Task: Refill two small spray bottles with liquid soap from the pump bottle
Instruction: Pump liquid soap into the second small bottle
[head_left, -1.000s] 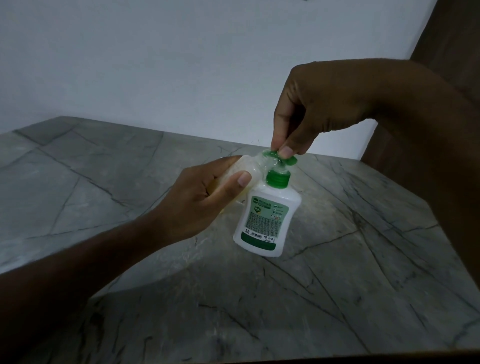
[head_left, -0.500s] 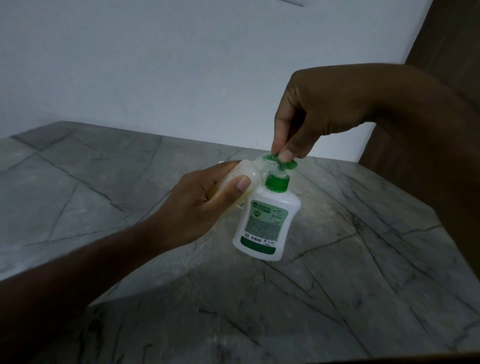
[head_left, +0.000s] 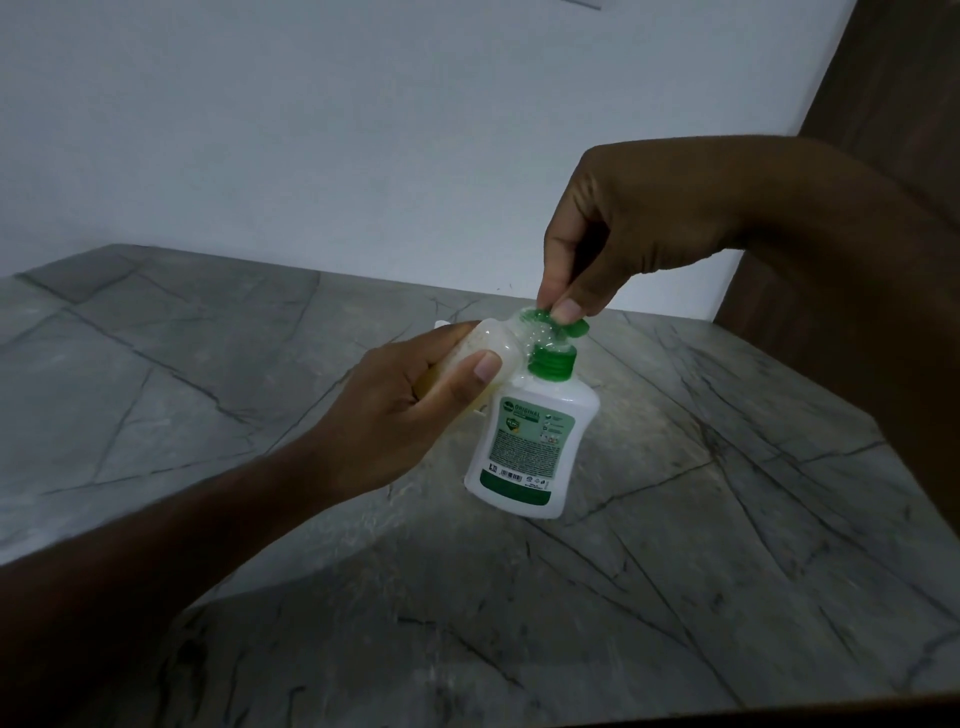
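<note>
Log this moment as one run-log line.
left hand: holds small translucent plastic bottle | right hand: presses green pump head | white pump bottle: on grey marble table

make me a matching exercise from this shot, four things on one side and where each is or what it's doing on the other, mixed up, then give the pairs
Things
1. left hand
2. right hand
3. pump bottle
4. small spray bottle

States
A. stands on the grey stone table, white with a green label
B. presses down on the green pump head from above
C. held tilted, its mouth up against the pump spout
D. wrapped around the small bottle, thumb on top

Pairs: 1-D, 2-B, 3-A, 4-C
</note>
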